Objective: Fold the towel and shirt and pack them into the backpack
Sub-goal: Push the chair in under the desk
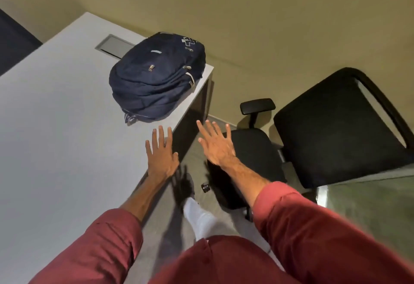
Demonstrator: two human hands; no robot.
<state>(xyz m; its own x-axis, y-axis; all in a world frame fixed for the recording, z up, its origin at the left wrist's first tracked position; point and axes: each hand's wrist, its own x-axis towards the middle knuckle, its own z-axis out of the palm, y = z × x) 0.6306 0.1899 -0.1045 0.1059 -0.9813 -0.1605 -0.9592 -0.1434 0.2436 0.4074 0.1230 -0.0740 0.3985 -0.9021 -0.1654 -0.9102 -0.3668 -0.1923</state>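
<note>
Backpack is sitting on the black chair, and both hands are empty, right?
Not quite. The head view shows the backpack lying on the white table, near its corner, not on the chair. The left hand and right hand are indeed empty.

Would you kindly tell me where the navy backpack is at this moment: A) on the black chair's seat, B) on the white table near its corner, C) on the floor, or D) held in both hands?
B: the backpack lies on the white table by its far corner, and the left hand and right hand are spread open, holding nothing.
</note>
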